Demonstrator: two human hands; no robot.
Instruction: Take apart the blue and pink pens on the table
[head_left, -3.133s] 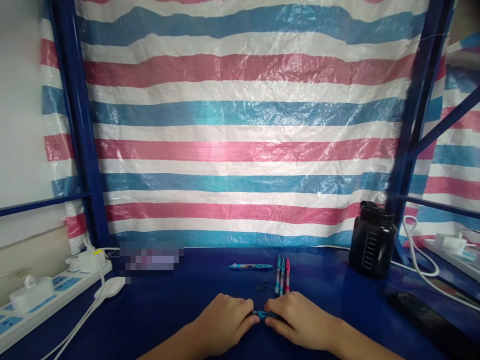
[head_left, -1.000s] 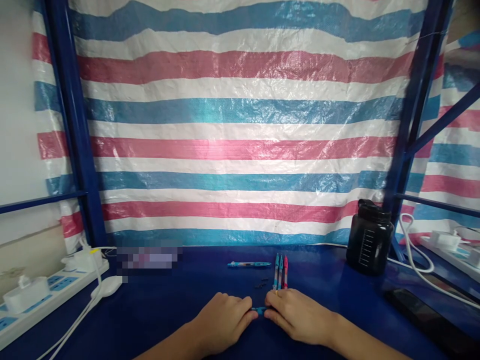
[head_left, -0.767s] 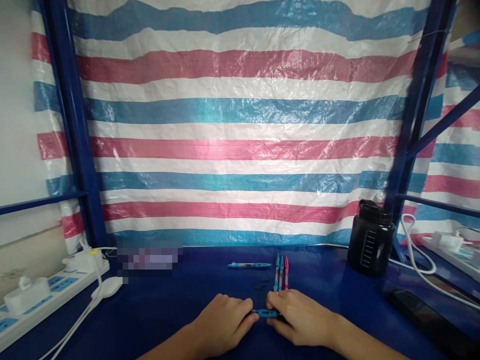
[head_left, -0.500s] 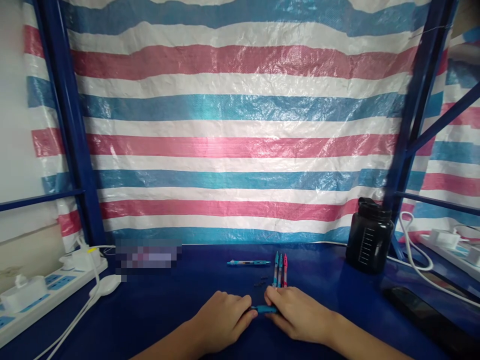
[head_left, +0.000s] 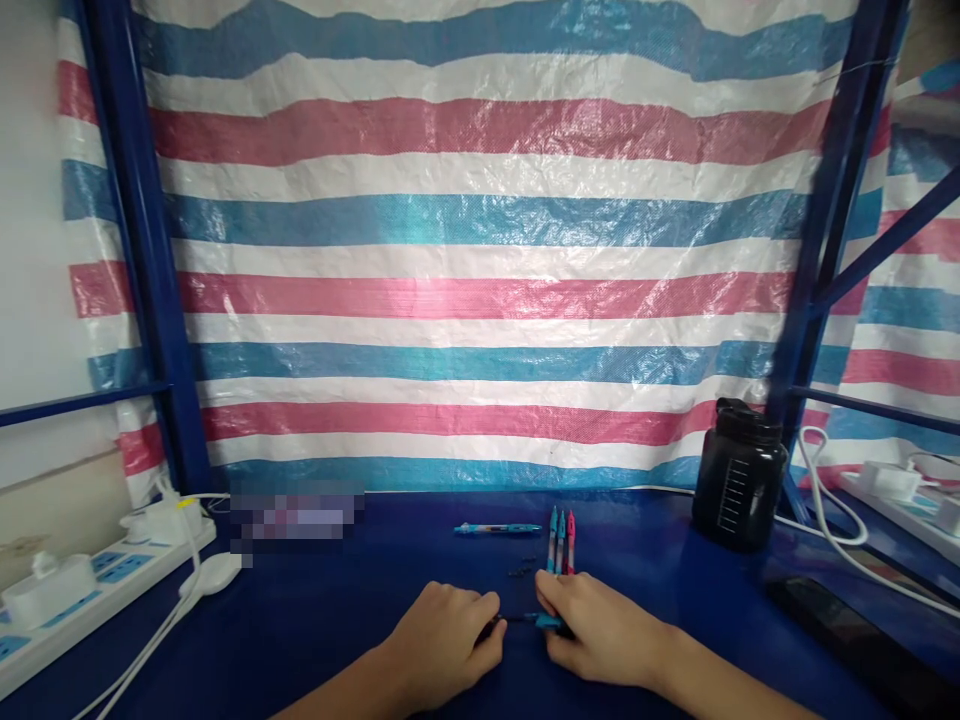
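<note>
My left hand [head_left: 450, 640] rests knuckles-up on the desk [head_left: 337, 620], its fingertips pinched narrow on the dark end of a teal pen [head_left: 547, 621]. My right hand [head_left: 600, 630] is pinched the same way on the pen's teal barrel. The pen lies flat between the two hands, its long axis running left to right. A thin dark stretch of it shows in the gap between my fingertips. Each hand touches one end, so neither is nearer.

Just beyond the fingers of my right hand, three pens [head_left: 561, 535] lie side by side, two blue and one pink. Their long axes run near to far, square to the one I hold. A few small dark parts [head_left: 523, 567] lie just left of them. A little farther off, a single blue pen [head_left: 497, 528] lies left to right. Well off to the right stands a black bottle [head_left: 739, 490].
</note>
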